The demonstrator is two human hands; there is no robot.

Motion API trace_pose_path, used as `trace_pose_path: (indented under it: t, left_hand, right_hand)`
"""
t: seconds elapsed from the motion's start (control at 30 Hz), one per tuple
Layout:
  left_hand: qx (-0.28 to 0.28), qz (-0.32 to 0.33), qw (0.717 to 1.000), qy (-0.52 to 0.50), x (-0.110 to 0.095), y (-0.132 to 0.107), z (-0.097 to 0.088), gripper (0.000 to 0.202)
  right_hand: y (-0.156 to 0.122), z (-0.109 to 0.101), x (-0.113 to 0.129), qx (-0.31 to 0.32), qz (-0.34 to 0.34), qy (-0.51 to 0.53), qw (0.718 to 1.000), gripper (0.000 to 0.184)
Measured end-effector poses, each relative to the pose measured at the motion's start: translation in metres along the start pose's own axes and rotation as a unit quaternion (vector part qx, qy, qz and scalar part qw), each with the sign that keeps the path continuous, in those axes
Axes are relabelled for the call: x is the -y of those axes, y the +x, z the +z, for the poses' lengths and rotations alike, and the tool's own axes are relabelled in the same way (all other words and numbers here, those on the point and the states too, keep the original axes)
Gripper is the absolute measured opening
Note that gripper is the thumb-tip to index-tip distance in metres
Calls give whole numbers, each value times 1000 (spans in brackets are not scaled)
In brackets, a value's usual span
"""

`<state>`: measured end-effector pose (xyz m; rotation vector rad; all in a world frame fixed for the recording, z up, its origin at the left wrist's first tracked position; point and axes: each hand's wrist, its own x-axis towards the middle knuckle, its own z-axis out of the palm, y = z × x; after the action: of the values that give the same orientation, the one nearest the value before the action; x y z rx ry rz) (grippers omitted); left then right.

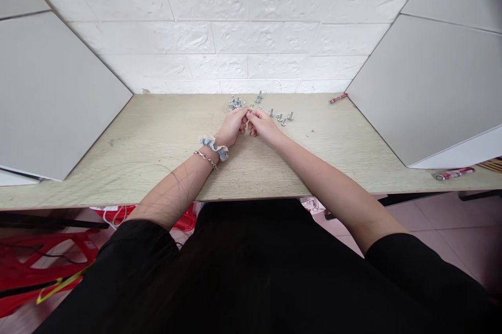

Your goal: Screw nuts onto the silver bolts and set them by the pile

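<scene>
My left hand (234,126) and my right hand (262,124) meet at the far middle of the wooden table (157,140), fingertips pinched together on a small metal piece (248,111), too small to name for sure. Just beyond the hands lies a pile of silver bolts (235,103). More loose bolts (283,116) are scattered to the right of my right hand. A scrunchie and a chain bracelet sit on my left wrist.
A red-handled screwdriver (338,98) lies at the back right corner of the table. Another red tool (455,173) rests at the right front edge. Grey panels stand on both sides, a white brick wall behind. Red plastic items (35,266) lie under the table.
</scene>
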<state>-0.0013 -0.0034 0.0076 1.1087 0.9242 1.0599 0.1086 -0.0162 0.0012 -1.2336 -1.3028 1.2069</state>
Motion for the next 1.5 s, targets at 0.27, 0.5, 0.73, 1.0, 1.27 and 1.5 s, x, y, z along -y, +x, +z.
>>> trace_pose_path:
  t: [0.27, 0.5, 0.73, 1.0, 1.27, 1.5]
  left_hand:
    - [10, 29, 998, 62, 4, 1, 2, 28]
    - [34, 20, 997, 68, 4, 0, 2, 31]
    - [36, 30, 996, 76, 5, 0, 2, 29]
    - [39, 14, 998, 56, 4, 1, 2, 24]
    - [35, 9, 997, 69, 3, 0, 2, 26]
    - [21, 19, 994, 110, 4, 1, 2, 27]
  right_hand:
    - [1, -2, 2, 10, 20, -10, 1000, 40]
    - [-1, -6, 4, 24, 31, -11, 999, 43]
    - [-2, -6, 4, 28, 30, -17, 999, 41]
    - [1, -6, 3, 27, 35, -39, 998, 37]
    - [0, -6, 2, 21, 17, -86, 996, 30]
    - [-3, -5, 2, 42, -13, -122, 992, 24]
